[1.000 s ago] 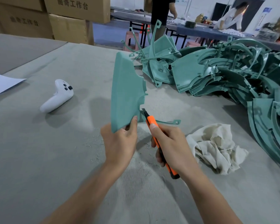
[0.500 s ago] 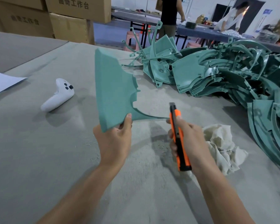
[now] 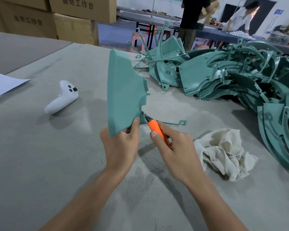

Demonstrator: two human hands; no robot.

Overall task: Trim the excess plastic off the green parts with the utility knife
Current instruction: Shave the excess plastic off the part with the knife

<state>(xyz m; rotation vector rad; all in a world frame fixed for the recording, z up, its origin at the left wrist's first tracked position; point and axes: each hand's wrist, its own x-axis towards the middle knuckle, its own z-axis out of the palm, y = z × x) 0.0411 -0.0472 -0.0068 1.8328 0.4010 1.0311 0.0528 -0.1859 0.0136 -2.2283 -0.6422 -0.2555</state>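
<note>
Though dusty, grey table [image 3: 40,155], cartons [image 3: 73,29] behind

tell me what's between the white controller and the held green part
In the head view, only bare grey table cover with a shadow lies between the white controller and the green part in the left hand.

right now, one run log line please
left hand: holds green part | right hand: grips knife | blade: at part's lower edge | thin strip: attached
</note>
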